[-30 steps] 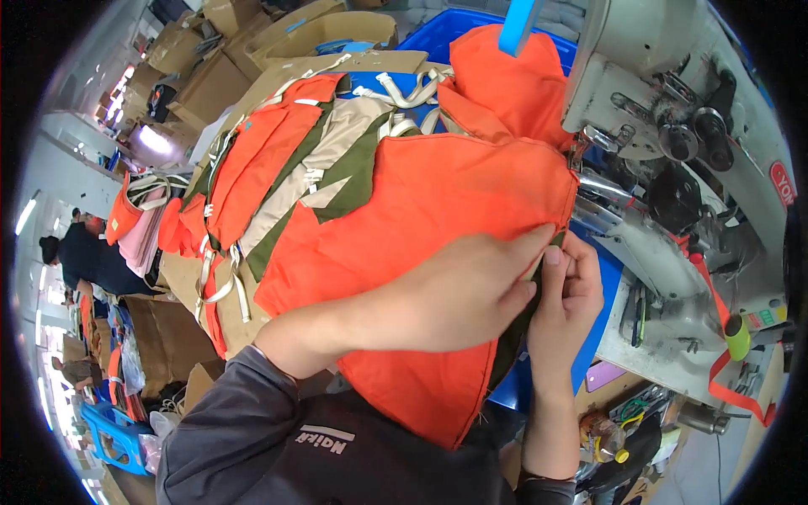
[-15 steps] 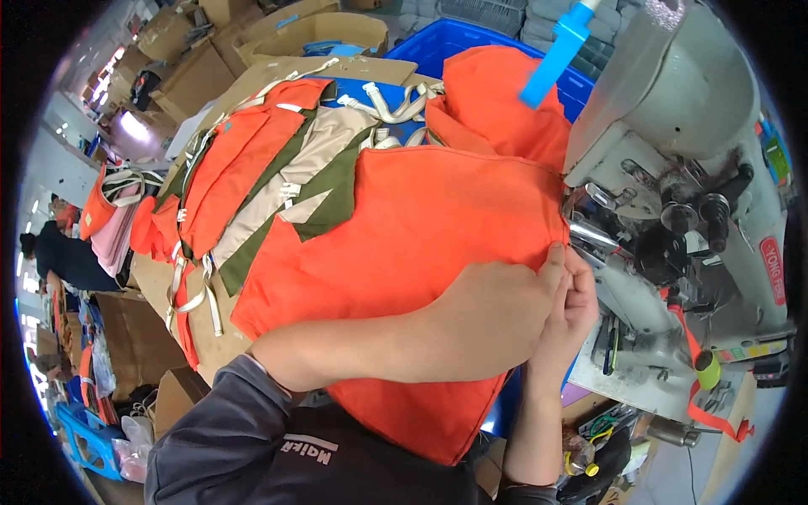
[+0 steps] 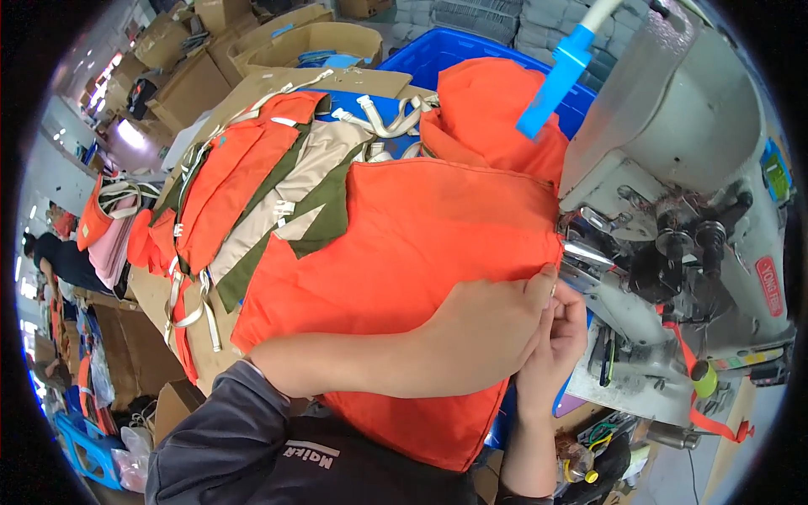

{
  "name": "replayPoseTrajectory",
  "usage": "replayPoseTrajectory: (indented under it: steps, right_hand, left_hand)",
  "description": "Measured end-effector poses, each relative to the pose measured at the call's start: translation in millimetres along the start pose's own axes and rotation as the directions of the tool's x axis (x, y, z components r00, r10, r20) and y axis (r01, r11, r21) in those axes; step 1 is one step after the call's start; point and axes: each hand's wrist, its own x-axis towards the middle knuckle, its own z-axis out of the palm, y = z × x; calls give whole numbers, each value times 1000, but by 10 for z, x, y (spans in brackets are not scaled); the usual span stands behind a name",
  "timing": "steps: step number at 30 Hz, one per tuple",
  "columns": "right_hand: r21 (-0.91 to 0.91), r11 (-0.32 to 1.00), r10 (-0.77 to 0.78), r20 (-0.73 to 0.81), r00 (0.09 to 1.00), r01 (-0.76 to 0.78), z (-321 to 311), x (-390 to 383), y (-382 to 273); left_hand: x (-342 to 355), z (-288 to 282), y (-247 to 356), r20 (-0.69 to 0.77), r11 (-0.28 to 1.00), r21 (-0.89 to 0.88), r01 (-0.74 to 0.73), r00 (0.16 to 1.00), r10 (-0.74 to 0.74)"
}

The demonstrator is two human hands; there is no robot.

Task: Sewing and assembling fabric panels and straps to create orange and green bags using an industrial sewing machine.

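Observation:
My left hand [image 3: 497, 328] lies over a large orange fabric panel [image 3: 433, 223], fingertips pinched on its right edge just below the sewing machine's metal presser parts [image 3: 593, 219]. My right hand [image 3: 555, 349] is beneath that edge, its curled fingers meeting the left ones; both grip the cloth. The panel's top right corner reaches the grey sewing machine [image 3: 656, 101]. Behind the panel lie more orange pieces [image 3: 497, 109], olive and beige fabric [image 3: 311, 177] and white straps with buckles [image 3: 379, 118].
A blue crate [image 3: 408, 50] and cardboard boxes [image 3: 189, 76] stand behind. A blue plastic piece [image 3: 551, 84] hangs above the cloth. A person in dark clothing [image 3: 63, 261] is at left, near a blue stool [image 3: 84, 454]. Red tape [image 3: 699, 412] hangs at right.
The view has shifted, so the table and machine sit lower. My fingertips have come closer together on the cloth's edge, where the olive underside showed earlier and is now mostly hidden.

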Motion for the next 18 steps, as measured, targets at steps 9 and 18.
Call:
replayPoseTrajectory:
  steps: [9, 18]
  right_hand:
    - [122, 991, 57, 28, 998, -60, 13, 127, -48]
    - [76, 996, 41, 41, 998, -44, -26, -56, -40]
  left_hand:
    - [88, -122, -39, 30, 984, -159, 79, 997, -75]
    - [-83, 41, 75, -210, 973, 211, -97, 967, 142]
